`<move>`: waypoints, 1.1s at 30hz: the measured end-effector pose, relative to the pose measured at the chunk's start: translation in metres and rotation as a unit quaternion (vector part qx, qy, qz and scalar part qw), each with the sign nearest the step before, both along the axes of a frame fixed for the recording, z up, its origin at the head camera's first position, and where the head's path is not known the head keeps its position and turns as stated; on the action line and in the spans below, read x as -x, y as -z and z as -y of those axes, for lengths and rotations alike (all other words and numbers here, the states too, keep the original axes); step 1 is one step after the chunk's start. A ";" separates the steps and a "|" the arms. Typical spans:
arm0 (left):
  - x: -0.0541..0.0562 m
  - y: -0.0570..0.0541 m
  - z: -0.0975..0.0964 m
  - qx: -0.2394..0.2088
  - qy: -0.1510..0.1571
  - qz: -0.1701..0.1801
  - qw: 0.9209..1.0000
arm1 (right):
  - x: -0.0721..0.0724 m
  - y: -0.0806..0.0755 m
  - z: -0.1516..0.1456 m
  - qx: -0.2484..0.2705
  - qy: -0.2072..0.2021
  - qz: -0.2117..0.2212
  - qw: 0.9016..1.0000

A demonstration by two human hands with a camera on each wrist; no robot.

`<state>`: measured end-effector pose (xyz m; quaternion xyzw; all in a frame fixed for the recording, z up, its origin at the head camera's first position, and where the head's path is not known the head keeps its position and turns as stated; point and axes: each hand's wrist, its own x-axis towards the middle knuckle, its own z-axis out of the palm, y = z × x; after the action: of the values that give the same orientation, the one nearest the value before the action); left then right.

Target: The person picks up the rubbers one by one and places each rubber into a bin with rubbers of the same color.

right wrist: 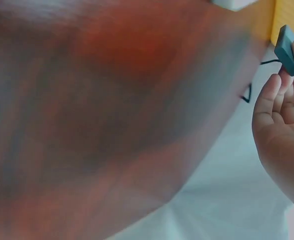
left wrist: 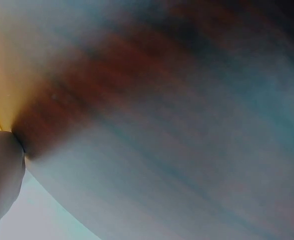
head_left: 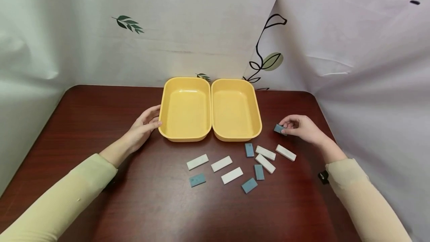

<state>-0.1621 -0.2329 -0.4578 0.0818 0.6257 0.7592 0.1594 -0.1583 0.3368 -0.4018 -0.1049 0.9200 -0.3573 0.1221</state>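
Observation:
My right hand pinches a small blue-grey rectangular block between thumb and fingers, right of the yellow trays. In the right wrist view that block is tilted, with the fingers beneath it. My left hand touches the outer left side of the left yellow tray, its thumb at the rim. The left wrist view shows only the thumb against a yellow edge. Beside it stands the right yellow tray. Both trays hold nothing.
Several white blocks and several blue-grey blocks lie scattered on the dark red-brown table before the trays. A pale patterned sheet hangs behind the table. A small black object lies by the right forearm.

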 end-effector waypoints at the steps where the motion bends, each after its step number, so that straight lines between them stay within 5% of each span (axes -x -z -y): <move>1: 0.000 0.000 0.000 0.000 -0.001 0.000 1.000 | 0.002 -0.003 0.001 -0.003 -0.002 -0.004 1.000; 22: 0.001 0.004 0.001 0.015 -0.001 -0.015 1.000 | 0.041 -0.081 0.044 0.012 -0.034 -0.097 0.995; 33: 0.002 0.004 0.000 0.011 0.002 -0.014 1.000 | 0.062 -0.097 0.083 0.027 -0.037 -0.094 0.995</move>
<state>-0.1639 -0.2327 -0.4614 0.0916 0.6363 0.7505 0.1532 -0.2205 0.2536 -0.3051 -0.1754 0.9130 -0.3655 0.0457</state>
